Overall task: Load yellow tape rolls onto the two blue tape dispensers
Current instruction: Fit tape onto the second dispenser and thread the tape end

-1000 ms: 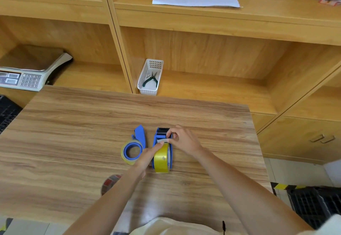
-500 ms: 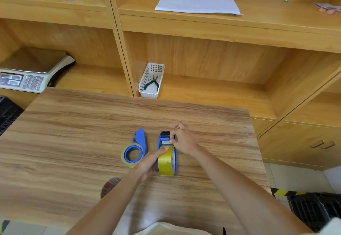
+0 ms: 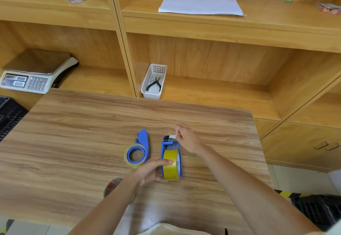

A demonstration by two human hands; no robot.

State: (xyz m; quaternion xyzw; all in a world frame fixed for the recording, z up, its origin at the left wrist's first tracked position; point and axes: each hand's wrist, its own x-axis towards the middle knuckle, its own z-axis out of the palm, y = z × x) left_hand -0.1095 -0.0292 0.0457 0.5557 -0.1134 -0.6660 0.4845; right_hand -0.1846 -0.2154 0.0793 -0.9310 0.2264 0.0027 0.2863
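Right blue tape dispenser [image 3: 172, 153], standing on edge on the wooden counter [image 3: 73, 142], right of centre. Its long axis runs from the near edge toward the shelving, with the cutter end pointing away from the person. A yellow tape roll [image 3: 170, 164] sits upright in its near half, the roll's axle lying crosswise to the dispenser's length. A strip of tape runs from the roll up to the cutter end, ending in a pale tab [image 3: 173, 137].

The left hand [image 3: 149, 170] wraps the near left side of the roll, thumb laid over the yellow face and fingers under the dispenser's lower edge; this grip is clenched on the roll and frame together. The right hand [image 3: 186, 138] pinches the pale tab between thumb and fingertips at the far end, so that the dispenser lies between the two grips, the roll at the left hand and the cutter at the right.

Left blue tape dispenser [image 3: 142, 148], lying flat just beside the first and apart from it. Its handle points away from the person and slightly right; its own yellow tape roll [image 3: 134, 156] lies flat around the blue hub, the opening facing up. Neither hand touches it.

Beyond the counter, a white basket [image 3: 154, 81] holding green-handled pliers [image 3: 154, 84] rests on the lower shelf; an electronic scale [image 3: 36, 72] stands in the left bay.
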